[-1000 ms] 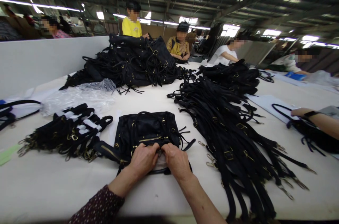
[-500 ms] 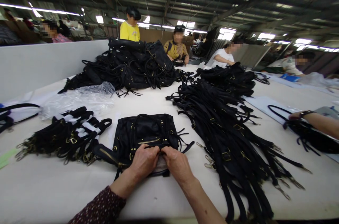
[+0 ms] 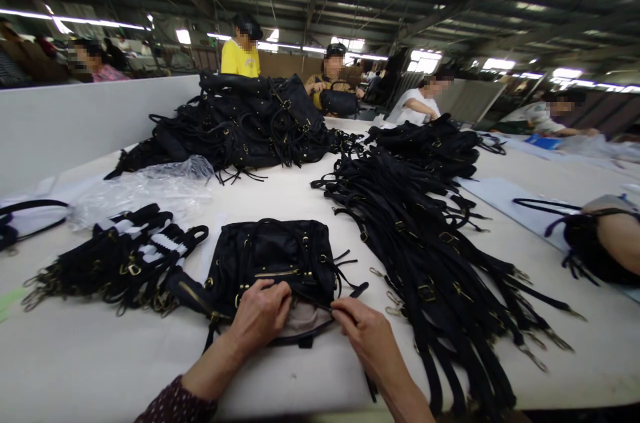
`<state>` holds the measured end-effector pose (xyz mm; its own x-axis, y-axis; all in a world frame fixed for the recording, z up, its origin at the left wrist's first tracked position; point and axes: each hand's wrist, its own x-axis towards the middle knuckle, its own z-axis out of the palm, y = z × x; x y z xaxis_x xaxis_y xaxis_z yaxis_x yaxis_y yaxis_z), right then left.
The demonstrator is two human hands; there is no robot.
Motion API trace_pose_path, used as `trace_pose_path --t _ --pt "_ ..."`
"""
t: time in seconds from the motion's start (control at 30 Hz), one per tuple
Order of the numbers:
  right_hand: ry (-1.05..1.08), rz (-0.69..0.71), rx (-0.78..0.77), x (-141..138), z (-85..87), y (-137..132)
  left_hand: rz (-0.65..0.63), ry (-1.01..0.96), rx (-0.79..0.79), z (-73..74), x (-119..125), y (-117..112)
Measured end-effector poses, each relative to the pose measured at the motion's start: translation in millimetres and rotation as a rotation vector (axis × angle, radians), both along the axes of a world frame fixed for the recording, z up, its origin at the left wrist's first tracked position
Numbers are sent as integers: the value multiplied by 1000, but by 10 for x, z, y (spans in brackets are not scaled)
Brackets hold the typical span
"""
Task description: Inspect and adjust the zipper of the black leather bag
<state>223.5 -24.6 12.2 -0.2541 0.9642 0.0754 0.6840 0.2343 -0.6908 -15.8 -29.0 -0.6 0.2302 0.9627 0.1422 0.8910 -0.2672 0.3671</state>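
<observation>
A black leather handbag (image 3: 273,256) with gold zips lies flat on the white table (image 3: 100,356) right in front of me. My left hand (image 3: 260,316) grips its near edge, fingers curled over the opening. My right hand (image 3: 367,336) is pinched on the bag's near right corner and has drawn it sideways, so a beige lining (image 3: 303,320) shows between my hands.
A bundle of black straps with white wraps (image 3: 120,260) lies to the left, a long heap of black straps (image 3: 425,236) to the right. Piled black bags (image 3: 245,123) and clear plastic (image 3: 145,186) sit further back. Another person's arm (image 3: 617,236) rests at right; several people work at the far end.
My hands were together at the middle of the bag's near edge. My right hand has pulled away to the right, opening the bag and baring the beige lining.
</observation>
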Motion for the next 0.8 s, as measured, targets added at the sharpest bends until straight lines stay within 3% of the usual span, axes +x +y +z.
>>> trace_pose_path --t 0.2,0.3,0.43,0.6,0.8 --pt "143 -51 -126 53 22 -75 50 -170 -62 156 0 -62" --pt "167 -26 -143 -111 43 -101 70 -184 -73 209 -24 -135" --pt "159 73 -49 -428 22 -108 63 -144 -73 241 -55 -268" --pt "265 248 4 -654 -127 -49 52 -138 -70 284 -78 -330" --pt "368 240 -50 -677 -374 128 90 -146 -79 184 -168 -264"
